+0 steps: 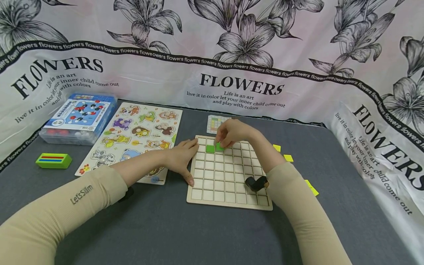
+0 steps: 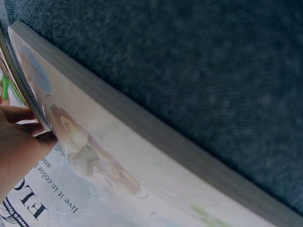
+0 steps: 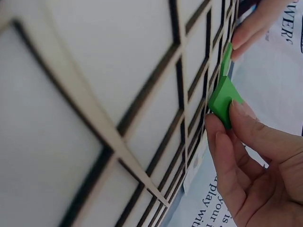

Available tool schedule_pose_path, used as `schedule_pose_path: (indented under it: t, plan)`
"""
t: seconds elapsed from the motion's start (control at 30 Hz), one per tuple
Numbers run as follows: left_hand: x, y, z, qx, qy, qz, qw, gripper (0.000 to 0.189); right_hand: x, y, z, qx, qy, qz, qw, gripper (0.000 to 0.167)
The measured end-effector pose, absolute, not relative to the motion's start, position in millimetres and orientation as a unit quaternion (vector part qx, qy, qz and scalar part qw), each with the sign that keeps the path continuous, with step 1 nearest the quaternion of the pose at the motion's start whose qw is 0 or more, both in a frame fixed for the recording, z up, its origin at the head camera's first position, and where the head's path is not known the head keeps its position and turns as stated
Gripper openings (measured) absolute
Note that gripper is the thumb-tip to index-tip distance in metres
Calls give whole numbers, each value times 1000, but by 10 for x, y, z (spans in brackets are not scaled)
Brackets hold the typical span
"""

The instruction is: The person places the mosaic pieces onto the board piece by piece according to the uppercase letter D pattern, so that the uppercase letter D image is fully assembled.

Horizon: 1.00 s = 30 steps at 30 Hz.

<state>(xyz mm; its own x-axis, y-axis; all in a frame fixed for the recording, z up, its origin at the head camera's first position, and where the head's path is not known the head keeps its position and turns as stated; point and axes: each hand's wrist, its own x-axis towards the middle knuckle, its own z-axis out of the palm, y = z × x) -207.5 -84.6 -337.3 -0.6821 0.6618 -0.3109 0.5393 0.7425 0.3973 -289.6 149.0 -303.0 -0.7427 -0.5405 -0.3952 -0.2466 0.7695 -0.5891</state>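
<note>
I could slide along the desk (image 1: 149,228) in front of the grid board (image 1: 219,176); leftward, my left hand (image 1: 179,159) and the animal board (image 1: 135,141) stand in the way.

Grid board (image 1: 218,184) matt wood; green tile (image 3: 221,100) smooth; table covering (image 1: 149,228) woven cloth; box (image 1: 79,117) glossy plastic.

My head cam looks forward and down across the dark table (image 1: 149,228), grid board (image 1: 225,176) mid-view. Left wrist cam's tipped sideways, super close along the animal board (image 2: 132,156), which the head view shows too. Right wrist one skims low over the grid; both it and head catch the green tiles (image 3: 221,100).
</note>
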Motion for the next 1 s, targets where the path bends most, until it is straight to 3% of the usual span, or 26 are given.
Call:
schedule_pose_path:
  t: [1.0]
  plan:
    - [-2061,-833,-3350,326,907,141,227,131,-2857,1463,-3125,-232,906,-227,274,9]
